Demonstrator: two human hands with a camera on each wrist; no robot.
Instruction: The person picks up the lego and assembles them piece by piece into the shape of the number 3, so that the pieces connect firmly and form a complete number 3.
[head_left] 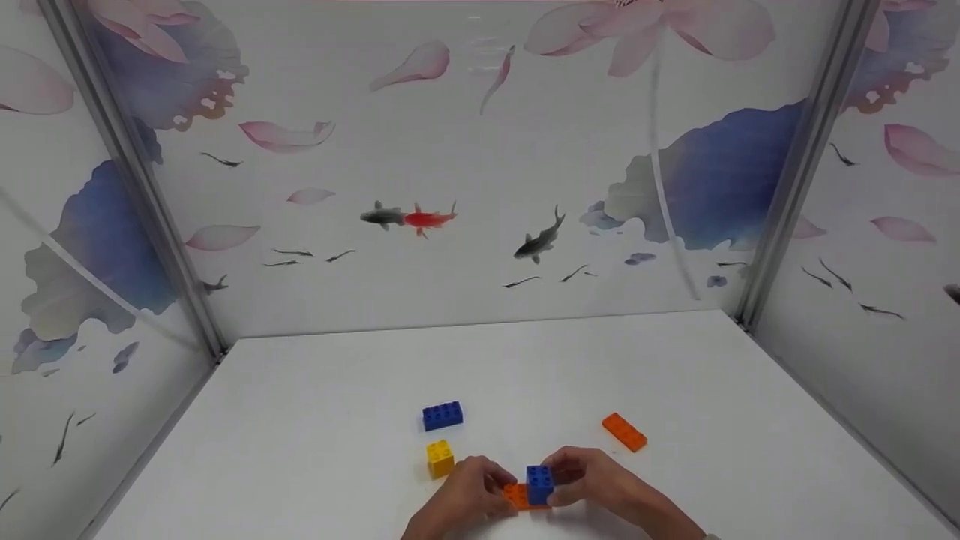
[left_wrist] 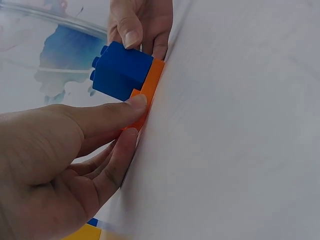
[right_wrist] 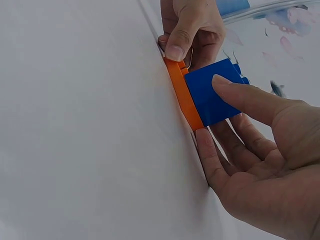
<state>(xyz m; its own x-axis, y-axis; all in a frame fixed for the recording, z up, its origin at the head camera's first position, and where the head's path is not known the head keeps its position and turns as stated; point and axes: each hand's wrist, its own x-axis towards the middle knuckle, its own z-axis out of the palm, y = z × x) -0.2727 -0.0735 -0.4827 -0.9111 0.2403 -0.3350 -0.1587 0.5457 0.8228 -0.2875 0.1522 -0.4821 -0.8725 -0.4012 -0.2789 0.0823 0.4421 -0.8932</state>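
Pinching the orange plate (head_left: 516, 495) at six o'clock on the table (head_left: 322, 405) with the left hand (head_left: 471, 486), seemingly for steadiness; clasping the blue block (head_left: 540, 487) atop its three-o'clock end with the right hand (head_left: 600, 480), probably for alignment.

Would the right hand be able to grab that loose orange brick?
Probably yes: nothing seems to stand between the right hand and the loose orange brick, though it holds a blue block and would likely have to let go first.
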